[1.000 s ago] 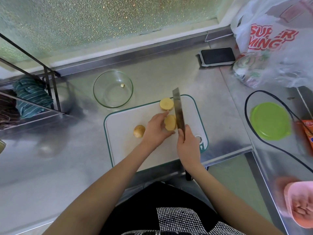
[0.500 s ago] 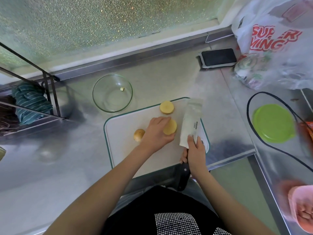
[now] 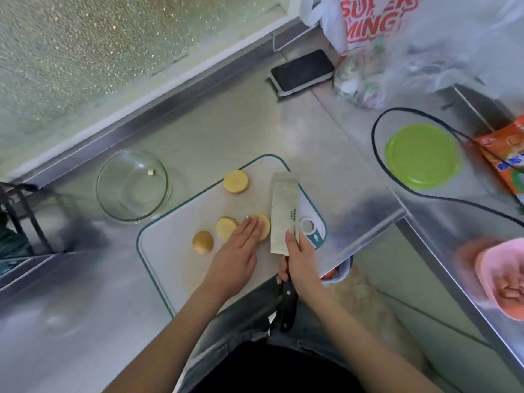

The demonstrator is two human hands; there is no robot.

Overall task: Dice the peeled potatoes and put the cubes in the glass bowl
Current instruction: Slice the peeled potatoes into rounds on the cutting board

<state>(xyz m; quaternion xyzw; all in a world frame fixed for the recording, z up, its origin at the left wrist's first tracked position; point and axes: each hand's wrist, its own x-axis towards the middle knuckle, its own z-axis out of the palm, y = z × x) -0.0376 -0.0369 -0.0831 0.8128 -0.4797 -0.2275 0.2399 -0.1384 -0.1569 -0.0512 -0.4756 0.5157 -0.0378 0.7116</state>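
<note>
Several yellow potato pieces lie on the white cutting board [image 3: 170, 251]: a round slice [image 3: 236, 181] at the back, a slice [image 3: 225, 226] in the middle, an end piece [image 3: 202, 242] on the left. My left hand [image 3: 238, 251] lies flat, fingers extended, pressing on another slice [image 3: 264, 226]. My right hand [image 3: 300, 259] grips the cleaver [image 3: 283, 214] where blade meets handle; the blade lies flat, its side facing up, right beside that slice. The glass bowl [image 3: 133, 185] stands left of the board's far end with one small potato bit [image 3: 151, 172] inside.
A phone [image 3: 303, 70] lies at the back by the wall. A plastic shopping bag [image 3: 397, 38] fills the back right. A green lid [image 3: 422, 156], a black cable [image 3: 377, 154], an orange packet [image 3: 507, 154] and a pink bowl [image 3: 499, 273] sit on the right counter. A rack [image 3: 17, 219] stands far left.
The cleaver went from upright on the potato to lying flat beside it. My left hand opened from a curled grip to a flat palm on the slice; one more slice now shows.
</note>
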